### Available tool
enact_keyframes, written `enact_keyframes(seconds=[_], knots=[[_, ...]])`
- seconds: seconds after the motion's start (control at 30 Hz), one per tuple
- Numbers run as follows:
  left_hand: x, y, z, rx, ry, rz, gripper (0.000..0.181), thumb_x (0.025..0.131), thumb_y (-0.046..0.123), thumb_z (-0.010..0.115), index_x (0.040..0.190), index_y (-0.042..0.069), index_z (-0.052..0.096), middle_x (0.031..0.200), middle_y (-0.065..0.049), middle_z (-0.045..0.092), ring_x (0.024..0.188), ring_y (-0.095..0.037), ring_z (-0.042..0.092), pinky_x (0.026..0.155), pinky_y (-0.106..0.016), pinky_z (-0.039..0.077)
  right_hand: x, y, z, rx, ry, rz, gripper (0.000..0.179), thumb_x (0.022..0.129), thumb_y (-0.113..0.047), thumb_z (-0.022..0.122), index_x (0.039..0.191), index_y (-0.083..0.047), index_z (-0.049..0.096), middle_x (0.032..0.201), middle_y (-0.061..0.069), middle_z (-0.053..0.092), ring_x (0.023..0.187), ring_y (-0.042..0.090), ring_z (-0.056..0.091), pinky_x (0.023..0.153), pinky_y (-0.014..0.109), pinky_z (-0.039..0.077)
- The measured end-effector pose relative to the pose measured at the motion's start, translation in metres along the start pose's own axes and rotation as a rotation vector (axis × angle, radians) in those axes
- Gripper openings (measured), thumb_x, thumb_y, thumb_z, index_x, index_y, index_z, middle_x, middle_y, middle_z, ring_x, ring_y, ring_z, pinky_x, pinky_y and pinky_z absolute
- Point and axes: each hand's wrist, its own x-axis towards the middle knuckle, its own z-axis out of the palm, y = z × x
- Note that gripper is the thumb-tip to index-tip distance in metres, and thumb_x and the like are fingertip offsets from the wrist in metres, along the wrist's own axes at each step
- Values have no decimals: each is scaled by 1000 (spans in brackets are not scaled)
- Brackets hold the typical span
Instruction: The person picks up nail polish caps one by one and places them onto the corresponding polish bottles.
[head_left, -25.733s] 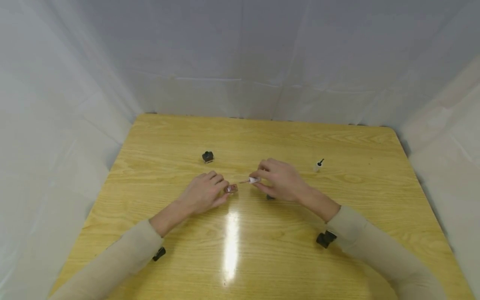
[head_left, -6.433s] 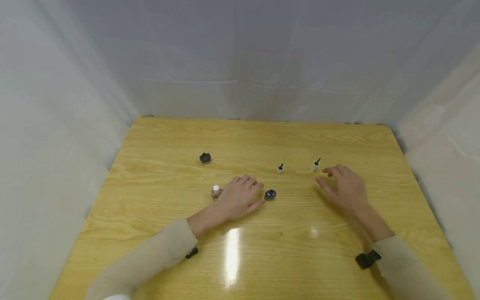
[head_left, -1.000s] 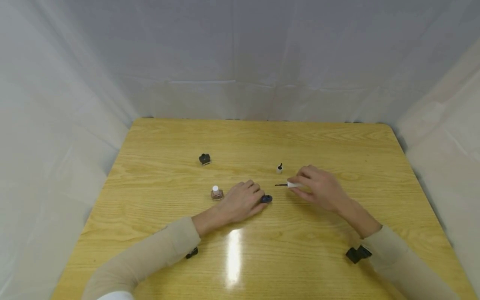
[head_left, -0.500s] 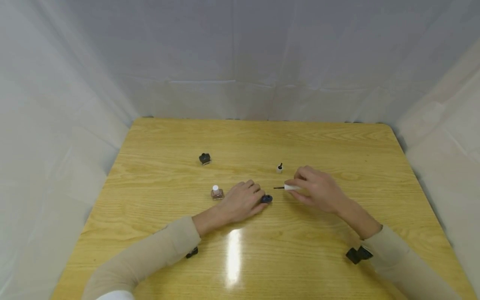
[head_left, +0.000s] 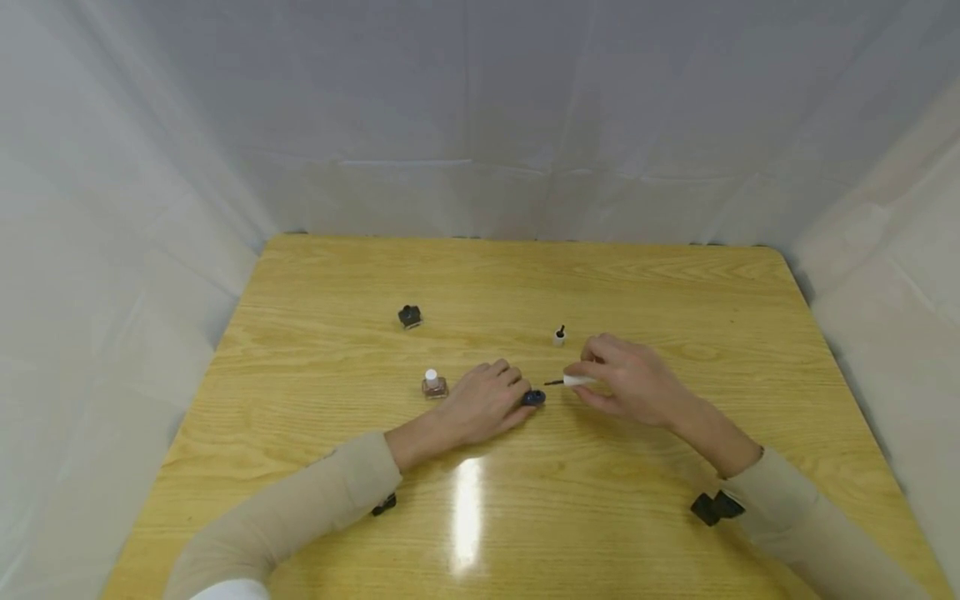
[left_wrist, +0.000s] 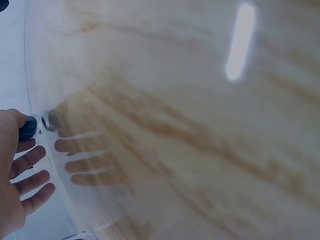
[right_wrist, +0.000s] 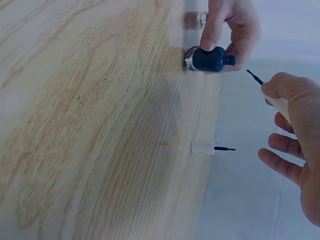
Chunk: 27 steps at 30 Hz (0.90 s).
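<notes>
My left hand (head_left: 486,404) pinches a dark blue nail polish bottle (right_wrist: 209,59) between thumb and fingers. The bottle stands upright on the table with its threaded neck uncapped. In my right hand (head_left: 630,379) is a white nail polish cap (head_left: 578,380), pinched by thumb and forefinger, the other fingers spread in the right wrist view. Its dark brush (right_wrist: 254,77) points toward the bottle's neck, a small gap away. In the left wrist view the blue bottle (left_wrist: 28,128) shows partly behind the thumb.
Left of my left hand stands a pinkish nail polish bottle (head_left: 434,387) with a white cap. An open black bottle (head_left: 410,317) is farther back. Another white cap (head_left: 559,337) stands brush-up behind the hands. Pale sheeting (head_left: 510,125) surrounds the wooden table (head_left: 337,283).
Since 6.4 s ago, my right hand has picked up the far right white cap and my left hand has gripped the blue bottle. Over the last second, the brush has moved left toward the bottle.
</notes>
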Motion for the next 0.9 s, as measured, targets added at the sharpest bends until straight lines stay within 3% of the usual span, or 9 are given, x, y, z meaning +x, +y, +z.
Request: enact_keyframes(seconds=[0.07, 0.17, 0.23, 0.3, 0.4, 0.9], knots=[[0, 0, 1, 5, 11, 4, 40, 107, 48, 56, 119, 14, 74, 115, -4, 76, 106, -20, 70, 87, -31, 61, 1, -1, 0, 1, -7, -2, 21, 100, -33, 71, 103, -15, 80, 90, 2, 62, 70, 9, 51, 54, 20, 44], [0, -1, 1, 8, 22, 7, 39, 107, 48, 57, 119, 15, 74, 114, -4, 76, 105, -20, 70, 86, -30, 61, 1, -1, 0, 0, -12, -7, 43, 107, -44, 49, 103, -15, 80, 90, 1, 62, 71, 9, 50, 54, 20, 44], [0, -1, 1, 5, 21, 6, 39, 106, 48, 57, 119, 15, 74, 114, -4, 76, 105, -20, 70, 85, -30, 61, 1, -1, 1, 4, -11, -8, 33, 106, -39, 58, 102, -15, 80, 90, 1, 61, 71, 9, 50, 54, 20, 44], [0, 0, 0, 3, 17, 5, 39, 107, 48, 57, 119, 15, 74, 114, -4, 76, 105, -20, 69, 85, -30, 61, 2, -2, 1, 3, -13, -9, 17, 97, -31, 74, 102, -16, 80, 90, 1, 61, 72, 10, 51, 54, 20, 44], [1, 0, 1, 4, 11, 6, 38, 107, 47, 57, 118, 15, 73, 114, -4, 76, 105, -19, 69, 85, -30, 60, 3, -3, 1, -6, -24, -11, 24, 80, -22, 90, 101, -16, 80, 91, 1, 62, 73, 10, 52, 55, 21, 45], [2, 2, 1, 22, 33, 18, 38, 105, 47, 59, 116, 15, 74, 112, -4, 77, 103, -19, 70, 85, -30, 61, 10, -8, -2, -15, -64, -3, 19, 83, -23, 89, 99, -19, 80, 90, -1, 60, 73, 10, 50, 57, 21, 45]])
